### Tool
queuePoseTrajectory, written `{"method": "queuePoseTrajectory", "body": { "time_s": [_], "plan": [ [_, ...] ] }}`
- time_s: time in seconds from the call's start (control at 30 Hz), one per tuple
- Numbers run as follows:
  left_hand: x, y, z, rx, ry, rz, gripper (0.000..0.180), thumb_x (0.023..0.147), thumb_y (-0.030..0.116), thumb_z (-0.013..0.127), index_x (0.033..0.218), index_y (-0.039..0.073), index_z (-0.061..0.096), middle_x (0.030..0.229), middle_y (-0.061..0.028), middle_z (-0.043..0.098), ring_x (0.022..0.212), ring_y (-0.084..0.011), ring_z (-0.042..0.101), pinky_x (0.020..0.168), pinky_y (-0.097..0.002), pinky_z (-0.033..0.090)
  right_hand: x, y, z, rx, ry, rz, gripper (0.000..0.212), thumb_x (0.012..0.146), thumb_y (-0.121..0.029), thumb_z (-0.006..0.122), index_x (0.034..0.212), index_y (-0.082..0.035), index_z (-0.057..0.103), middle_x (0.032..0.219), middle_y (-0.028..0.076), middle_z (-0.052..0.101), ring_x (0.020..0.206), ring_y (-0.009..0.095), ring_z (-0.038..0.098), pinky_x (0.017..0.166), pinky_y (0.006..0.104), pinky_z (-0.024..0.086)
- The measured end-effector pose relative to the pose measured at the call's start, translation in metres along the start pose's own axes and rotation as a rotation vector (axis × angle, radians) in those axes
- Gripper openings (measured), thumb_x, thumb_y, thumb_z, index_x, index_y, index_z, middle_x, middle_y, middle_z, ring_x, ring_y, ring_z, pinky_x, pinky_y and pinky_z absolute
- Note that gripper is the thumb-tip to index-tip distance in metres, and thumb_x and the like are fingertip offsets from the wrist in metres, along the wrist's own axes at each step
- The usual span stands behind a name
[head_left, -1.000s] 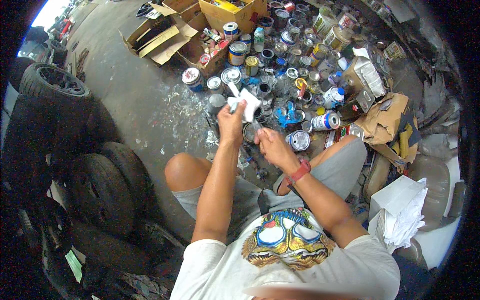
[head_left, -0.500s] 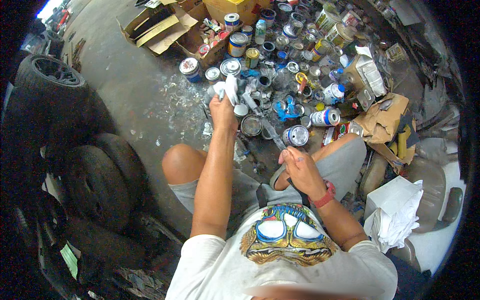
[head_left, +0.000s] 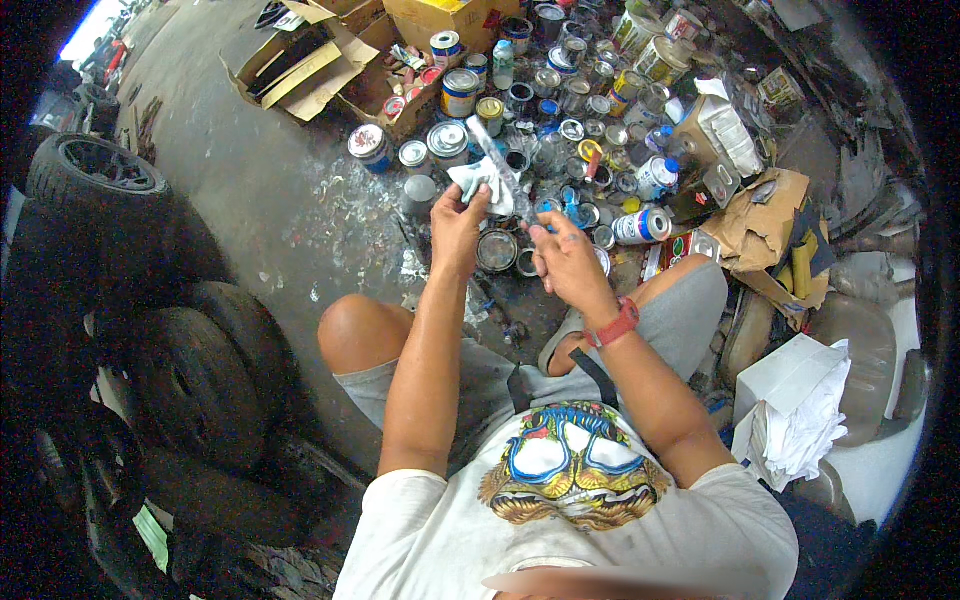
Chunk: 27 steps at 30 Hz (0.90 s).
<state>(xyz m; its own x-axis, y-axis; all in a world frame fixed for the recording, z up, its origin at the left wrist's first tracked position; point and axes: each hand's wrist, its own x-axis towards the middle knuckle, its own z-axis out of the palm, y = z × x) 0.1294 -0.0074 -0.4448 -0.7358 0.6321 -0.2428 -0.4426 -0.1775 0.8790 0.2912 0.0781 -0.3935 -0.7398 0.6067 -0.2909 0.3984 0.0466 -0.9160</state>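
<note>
My left hand (head_left: 457,232) pinches a crumpled white cloth or paper wipe (head_left: 484,186) between thumb and fingers. In my right hand (head_left: 572,262) is a long, flat, greyish stirring stick (head_left: 492,148), smeared with paint. It slants up and to the left past the wipe, its far end over the cans; whether wipe and stick touch I cannot tell. Below the hands stands an open can (head_left: 497,250). Just left of the wipe is a grey-topped container (head_left: 419,190), and beyond it a paint can with a silver lid (head_left: 448,140).
Many cans, jars and cups crowd the floor ahead. A torn cardboard box (head_left: 305,70) lies at the far left. Tyres (head_left: 195,375) are stacked on my left. To my right are a flattened brown carton (head_left: 755,225) and a white box of paper sheets (head_left: 795,400).
My right hand has moved forward and left, carrying the stick further out over the cans. My left hand has shifted slightly right, with the wipe now beside the stick.
</note>
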Motion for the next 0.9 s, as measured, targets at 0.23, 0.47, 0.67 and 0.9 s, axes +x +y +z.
{"method": "queuePoseTrajectory", "body": {
  "time_s": [0.23, 0.47, 0.67, 0.9],
  "plan": [
    [-0.007, -0.003, -0.002, -0.081, -0.052, -0.059, 0.016, 0.102, 0.015, 0.067, 0.112, 0.003, 0.068, 0.1, 0.0008, 0.069, 0.091, -0.0086, 0.062, 0.085, -0.0256, 0.049, 0.026, 0.029, 0.012, -0.092, -0.062, 0.165, 0.03, 0.107, -0.024, 0.053, 0.109, 0.003, 0.065, 0.082, 0.02, 0.069, 0.077, 0.035, 0.068, 0.073, 0.0465, 0.052],
    [0.002, -0.013, -0.013, -0.04, 0.058, -0.091, 0.032, 0.099, 0.026, 0.073, 0.118, 0.001, 0.068, 0.105, -0.0029, 0.071, 0.09, -0.0115, 0.064, 0.081, -0.0284, 0.051, 0.009, 0.015, 0.019, -0.312, -0.073, -0.116, 0.028, 0.106, -0.025, 0.054, 0.109, 0.0, 0.064, 0.094, 0.025, 0.071, 0.091, 0.048, 0.067, 0.075, 0.0528, 0.051],
    [0.013, -0.008, -0.024, -0.129, 0.187, 0.007, 0.03, 0.1, 0.026, 0.072, 0.119, 0.003, 0.07, 0.108, -0.0031, 0.073, 0.093, -0.0118, 0.066, 0.082, -0.0271, 0.05, -0.031, 0.006, 0.006, -0.339, -0.146, -0.026, 0.028, 0.105, -0.028, 0.056, 0.11, -0.002, 0.064, 0.098, 0.028, 0.069, 0.095, 0.049, 0.066, 0.076, 0.0526, 0.051],
    [0.008, -0.008, -0.01, -0.091, 0.102, -0.092, 0.027, 0.099, 0.024, 0.073, 0.114, 0.001, 0.072, 0.101, -0.0034, 0.075, 0.088, -0.013, 0.069, 0.081, -0.0292, 0.053, -0.003, 0.011, 0.018, -0.315, -0.032, -0.23, 0.028, 0.105, -0.028, 0.053, 0.109, -0.003, 0.064, 0.097, 0.027, 0.07, 0.093, 0.05, 0.066, 0.076, 0.054, 0.05]
  ]
}}
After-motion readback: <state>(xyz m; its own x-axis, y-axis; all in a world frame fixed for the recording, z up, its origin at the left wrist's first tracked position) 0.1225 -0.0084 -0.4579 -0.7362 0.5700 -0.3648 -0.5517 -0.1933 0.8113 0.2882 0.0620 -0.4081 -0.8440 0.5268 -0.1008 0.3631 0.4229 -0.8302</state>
